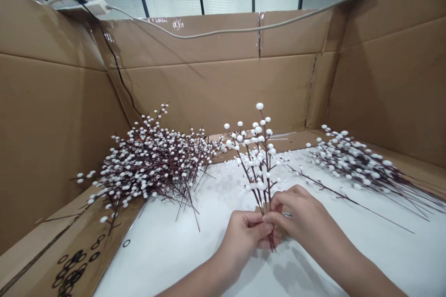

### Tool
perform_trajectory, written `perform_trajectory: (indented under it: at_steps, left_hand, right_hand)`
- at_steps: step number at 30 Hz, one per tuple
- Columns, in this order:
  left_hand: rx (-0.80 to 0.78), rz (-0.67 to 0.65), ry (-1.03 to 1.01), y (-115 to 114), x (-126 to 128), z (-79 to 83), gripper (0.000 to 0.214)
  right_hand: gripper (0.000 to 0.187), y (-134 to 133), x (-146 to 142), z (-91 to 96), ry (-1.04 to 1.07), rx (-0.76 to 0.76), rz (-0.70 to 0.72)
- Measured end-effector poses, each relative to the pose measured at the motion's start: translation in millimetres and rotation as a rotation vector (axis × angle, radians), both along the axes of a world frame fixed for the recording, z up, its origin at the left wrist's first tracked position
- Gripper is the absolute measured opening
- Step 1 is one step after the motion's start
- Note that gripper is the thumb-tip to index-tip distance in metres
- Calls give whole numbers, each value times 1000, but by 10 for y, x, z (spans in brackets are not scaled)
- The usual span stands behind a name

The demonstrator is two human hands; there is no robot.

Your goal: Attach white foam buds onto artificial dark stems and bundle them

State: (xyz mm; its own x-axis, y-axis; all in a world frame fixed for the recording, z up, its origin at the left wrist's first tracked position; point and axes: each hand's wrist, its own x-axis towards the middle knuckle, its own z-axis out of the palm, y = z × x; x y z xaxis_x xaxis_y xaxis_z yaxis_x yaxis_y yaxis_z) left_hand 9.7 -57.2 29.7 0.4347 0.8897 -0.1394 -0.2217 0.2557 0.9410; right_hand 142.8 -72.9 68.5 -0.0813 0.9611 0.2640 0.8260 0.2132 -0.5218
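Note:
A small bunch of dark twigs with white berries (257, 158) stands upright over the white table (167, 250). My left hand (244, 236) is closed round the lower stems. My right hand (296, 216) pinches the same stems from the right, fingertips touching those of the left hand. The stem ends stick out below my hands.
A big heap of berry twigs (149, 162) lies at the left, partly on a cardboard flap. A smaller heap (358, 162) lies at the right. Several small black rings (75, 264) sit on the cardboard at bottom left. Cardboard walls (216, 79) enclose the table; loose white beads lie behind the bunch.

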Motion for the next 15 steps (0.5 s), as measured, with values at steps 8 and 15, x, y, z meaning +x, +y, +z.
perform_trajectory:
  at_steps: [8, 15]
  left_hand:
    - [-16, 30, -78, 5, -2, -36, 34]
    - [-24, 52, -60, -2, -3, -30, 36]
  right_hand:
    - [18, -10, 58, -114, 238, -54, 3]
    - [24, 14, 87, -179, 598, -157, 123]
